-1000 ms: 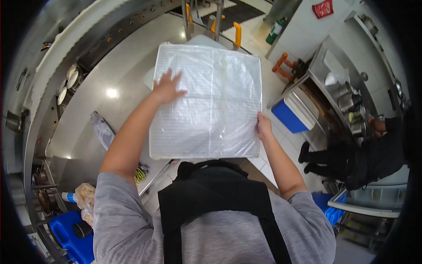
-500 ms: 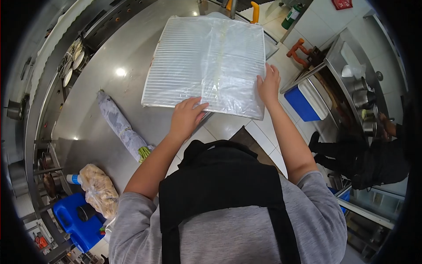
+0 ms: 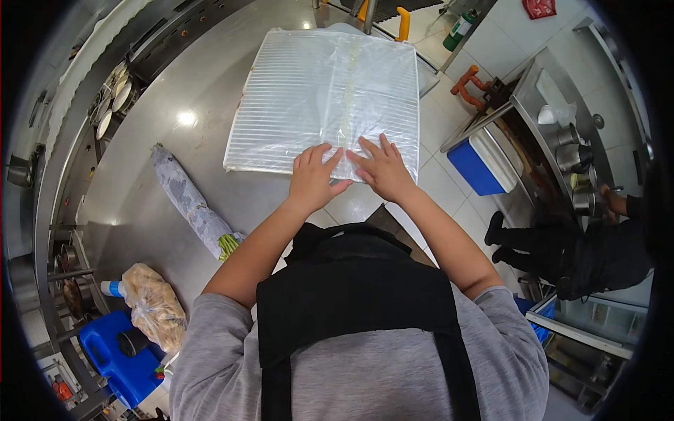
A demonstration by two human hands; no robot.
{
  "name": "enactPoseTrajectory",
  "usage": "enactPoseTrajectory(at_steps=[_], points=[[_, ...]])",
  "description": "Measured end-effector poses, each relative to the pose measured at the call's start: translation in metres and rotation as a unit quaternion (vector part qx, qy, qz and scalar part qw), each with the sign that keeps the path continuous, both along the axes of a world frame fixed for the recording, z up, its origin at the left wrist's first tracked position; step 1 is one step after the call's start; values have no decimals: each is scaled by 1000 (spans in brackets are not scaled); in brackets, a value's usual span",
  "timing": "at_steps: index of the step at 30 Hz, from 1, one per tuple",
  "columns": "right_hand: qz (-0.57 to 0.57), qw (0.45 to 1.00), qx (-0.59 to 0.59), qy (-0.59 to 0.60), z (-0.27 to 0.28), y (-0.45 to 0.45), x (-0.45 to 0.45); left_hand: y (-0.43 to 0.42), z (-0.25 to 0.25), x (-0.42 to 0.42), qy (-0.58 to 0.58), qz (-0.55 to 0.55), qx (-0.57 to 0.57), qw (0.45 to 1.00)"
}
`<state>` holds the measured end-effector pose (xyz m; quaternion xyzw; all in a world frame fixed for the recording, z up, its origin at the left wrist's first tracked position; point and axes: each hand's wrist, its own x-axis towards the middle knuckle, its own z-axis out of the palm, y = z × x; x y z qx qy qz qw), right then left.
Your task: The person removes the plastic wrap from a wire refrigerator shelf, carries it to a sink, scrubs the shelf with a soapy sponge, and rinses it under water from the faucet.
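A large flat white package [image 3: 309, 91], wrapped in clear plastic with a ribbed surface beneath, lies on the steel table [image 3: 203, 84]. My left hand [image 3: 313, 179] rests at its near edge, fingers apart on the plastic. Close beside it, my right hand [image 3: 385, 168] lies with spread fingers on the near right part of the package. Neither hand grips anything. To the left on the table is a long paper-wrapped bundle [image 3: 186, 196] with green stems showing at its near end.
At the lower left are a plastic bag of pale food [image 3: 153, 305] and a blue jug [image 3: 123, 358]. A blue and white cooler [image 3: 481, 165] sits right of the table. At far right a person [image 3: 590, 252] in dark clothes stands by pots [image 3: 574, 158].
The package has gone from being held up near me to lying on the table. My right hand has left its right edge and moved left, beside my left hand.
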<state>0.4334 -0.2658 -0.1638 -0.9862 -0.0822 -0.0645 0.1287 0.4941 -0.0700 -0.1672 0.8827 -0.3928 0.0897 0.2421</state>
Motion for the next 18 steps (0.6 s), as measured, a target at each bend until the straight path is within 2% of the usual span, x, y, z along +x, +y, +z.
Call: enactPoseTrajectory(at_steps=[7,9,10,12,14,18], points=[[41,998,-47,22,7,-3,-13,18,0,15,-6,-93,8,996],[48,998,-50,1,5,-1,-18,38,1,24,-16,-126,56,990],[47,997,-53,-20,4,0,-20,53,3,29,-16,-119,58,991],[54,997,-50,-34,2,1,-21,90,9,39,-29,-11,95,995],[54,995,-52,-62,0,1,-22,131,8,54,-38,68,50,996],[49,995,-46,-68,2,3,-25,175,7,63,-6,125,-7,992]])
